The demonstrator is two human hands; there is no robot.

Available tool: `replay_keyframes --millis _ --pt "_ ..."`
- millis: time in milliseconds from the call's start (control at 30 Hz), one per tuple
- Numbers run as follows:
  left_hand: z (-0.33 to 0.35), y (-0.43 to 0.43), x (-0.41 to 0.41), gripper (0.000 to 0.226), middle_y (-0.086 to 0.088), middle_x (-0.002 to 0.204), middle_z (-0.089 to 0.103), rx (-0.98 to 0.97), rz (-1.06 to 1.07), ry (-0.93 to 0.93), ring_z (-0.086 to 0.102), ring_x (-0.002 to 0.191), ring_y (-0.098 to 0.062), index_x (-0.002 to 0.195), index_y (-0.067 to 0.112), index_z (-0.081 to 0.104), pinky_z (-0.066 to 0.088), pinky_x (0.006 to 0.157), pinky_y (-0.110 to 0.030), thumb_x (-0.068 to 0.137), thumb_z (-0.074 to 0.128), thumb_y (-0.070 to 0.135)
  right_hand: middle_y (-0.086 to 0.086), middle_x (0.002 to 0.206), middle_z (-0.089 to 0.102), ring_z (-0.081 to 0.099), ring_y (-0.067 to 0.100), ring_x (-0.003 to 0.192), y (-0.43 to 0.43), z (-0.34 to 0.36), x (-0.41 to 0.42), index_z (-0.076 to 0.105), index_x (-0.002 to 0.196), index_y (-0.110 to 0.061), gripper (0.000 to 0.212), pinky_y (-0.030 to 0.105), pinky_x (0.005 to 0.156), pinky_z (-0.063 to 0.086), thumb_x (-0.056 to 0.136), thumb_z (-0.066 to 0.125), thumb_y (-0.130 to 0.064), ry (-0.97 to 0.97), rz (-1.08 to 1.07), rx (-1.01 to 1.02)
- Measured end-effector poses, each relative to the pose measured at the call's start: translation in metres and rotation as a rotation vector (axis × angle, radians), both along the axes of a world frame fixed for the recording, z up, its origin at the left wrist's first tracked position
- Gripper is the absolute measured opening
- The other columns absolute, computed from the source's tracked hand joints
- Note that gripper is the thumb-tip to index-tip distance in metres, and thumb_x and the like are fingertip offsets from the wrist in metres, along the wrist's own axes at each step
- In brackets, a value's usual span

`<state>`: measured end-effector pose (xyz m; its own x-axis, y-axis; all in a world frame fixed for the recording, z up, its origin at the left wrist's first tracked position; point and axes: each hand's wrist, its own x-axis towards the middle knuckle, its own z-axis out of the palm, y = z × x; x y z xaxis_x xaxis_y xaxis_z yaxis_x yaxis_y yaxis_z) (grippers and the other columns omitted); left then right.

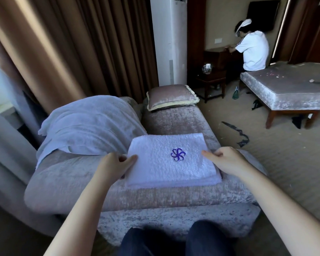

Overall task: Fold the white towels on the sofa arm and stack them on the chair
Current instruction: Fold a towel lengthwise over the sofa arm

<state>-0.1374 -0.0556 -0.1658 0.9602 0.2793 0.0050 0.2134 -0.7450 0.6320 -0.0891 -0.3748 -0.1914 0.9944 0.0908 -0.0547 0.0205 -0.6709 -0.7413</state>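
left grip (116, 164), right grip (224, 160) pinch purple-emblem towel (155, 169)

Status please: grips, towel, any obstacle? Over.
Left grip and right grip pinch opposite edges of folded white terry towel with purple emblem, on velvet seat. Second white towel unfolded on sofa arm. Nothing blocks.

Fingertips of the left grip (115, 166) and right grip (227, 161) are hidden beneath the edges of the folded towel (171, 163). Both forearms (78, 209) and the knees (209, 237) run off the bottom edge. A draped cloth (89, 126) covers most of the sofa arm (67, 172). The curtain (26, 52) at far left is blurred. Specks (311, 80) on the far bench (284, 100) and the glassware (207, 68) on a dark side table (211, 78) are too small to make out.
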Motion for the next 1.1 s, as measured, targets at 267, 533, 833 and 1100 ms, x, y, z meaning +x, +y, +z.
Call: replay_keyframes --millis 267,533,833,1100 --pt "0.005 -0.005 -0.021 0.035 -0.013 0.095 0.073 -0.554 -0.071 0.023 0.072 0.088 -0.026 0.106 0.000 0.060 0.060 0.077 -0.039 0.083 0.076 0.022 0.010 0.063 0.040 0.040 0.019 0.053 -0.009 -0.008 -0.025 0.046 0.072 -0.008 0.035 0.028 0.052 0.027 0.086 0.070 -0.029 -0.016 -0.049 0.312" --pt "0.009 -0.065 -0.031 0.022 -0.002 0.105 0.074 -0.682 -0.337 0.134 0.070 0.091 -0.015 0.111 0.014 0.069 0.053 0.070 -0.024 0.090 0.066 0.022 0.033 0.109 0.059 0.060 0.045 0.095 -0.072 0.007 -0.069 0.060 0.108 0.005 0.039 0.038 0.071 0.044 0.085 0.071 -0.024 -0.158 -0.236 0.310" --pt "0.008 -0.179 -0.034 0.025 -0.001 0.103 0.075 -0.776 -0.588 0.194 0.071 0.091 -0.015 0.112 0.013 0.067 0.053 0.072 -0.028 0.088 0.068 0.017 0.014 0.093 0.066 0.061 0.025 0.084 -0.167 0.024 -0.161 0.066 0.096 -0.011 0.024 0.041 0.076 0.049 0.082 0.071 -0.030 -0.220 -0.525 0.244" --pt "0.003 -0.278 -0.054 0.033 -0.008 0.108 0.073 -0.769 -0.828 0.249 0.071 0.095 -0.022 0.111 0.008 0.066 0.057 0.074 -0.036 0.083 0.076 0.022 0.032 0.101 0.062 0.059 0.046 0.099 -0.225 0.019 -0.256 0.060 0.101 0.009 0.059 0.030 0.070 0.032 0.075 0.069 -0.044 -0.281 -0.772 0.276"
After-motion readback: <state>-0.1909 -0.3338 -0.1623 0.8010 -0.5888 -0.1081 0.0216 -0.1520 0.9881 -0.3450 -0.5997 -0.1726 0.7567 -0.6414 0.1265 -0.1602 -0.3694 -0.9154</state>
